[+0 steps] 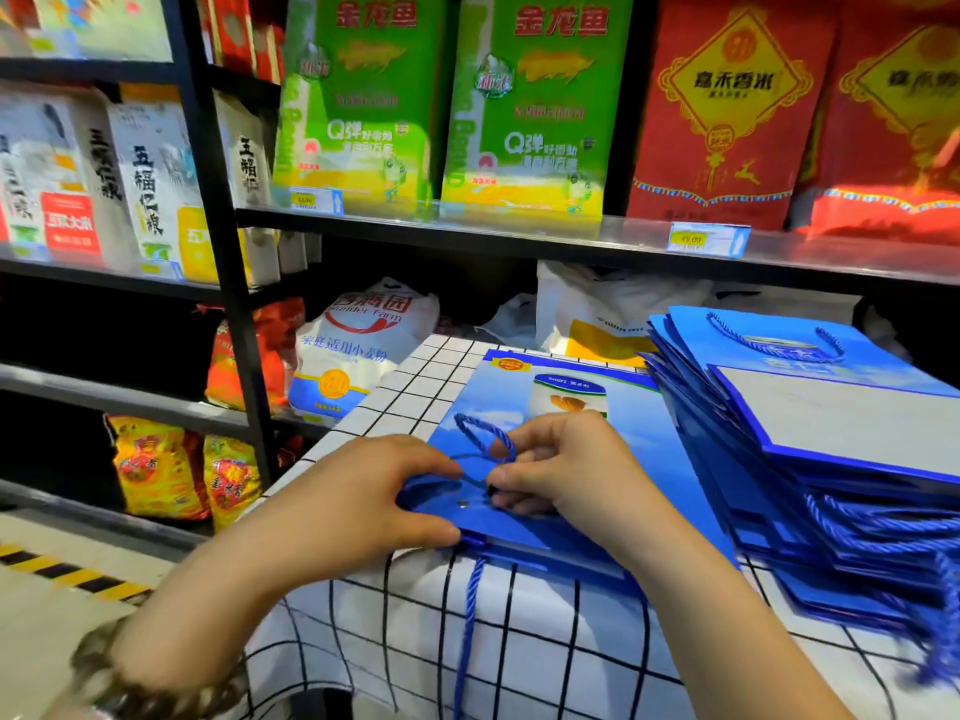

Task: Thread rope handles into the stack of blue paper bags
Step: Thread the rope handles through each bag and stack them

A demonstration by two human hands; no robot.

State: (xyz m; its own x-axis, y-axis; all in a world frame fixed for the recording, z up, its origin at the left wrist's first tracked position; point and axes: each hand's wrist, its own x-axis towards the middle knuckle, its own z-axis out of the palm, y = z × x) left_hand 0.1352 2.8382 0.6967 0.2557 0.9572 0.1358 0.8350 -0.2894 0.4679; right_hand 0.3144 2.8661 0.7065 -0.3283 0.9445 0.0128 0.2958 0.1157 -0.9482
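Observation:
A flat blue paper bag [613, 449] lies on the checked tablecloth in front of me. My left hand [363, 496] grips its near top edge, thumb under and fingers on top, beside a small metal eyelet [462, 504]. My right hand [561, 467] pinches a blue rope handle [480, 433] that loops up above the bag. Another rope end [467, 615] hangs down over the table's front. To the right lies a fanned stack of blue bags [810, 433] with rope handles fitted.
The table wears a white cloth with black grid lines [519, 641]. Black shelves [234, 304] behind and to the left carry rice and flour sacks. A flour sack [358, 345] stands close to the table's far left corner. Yellow-black floor tape [67, 574] runs lower left.

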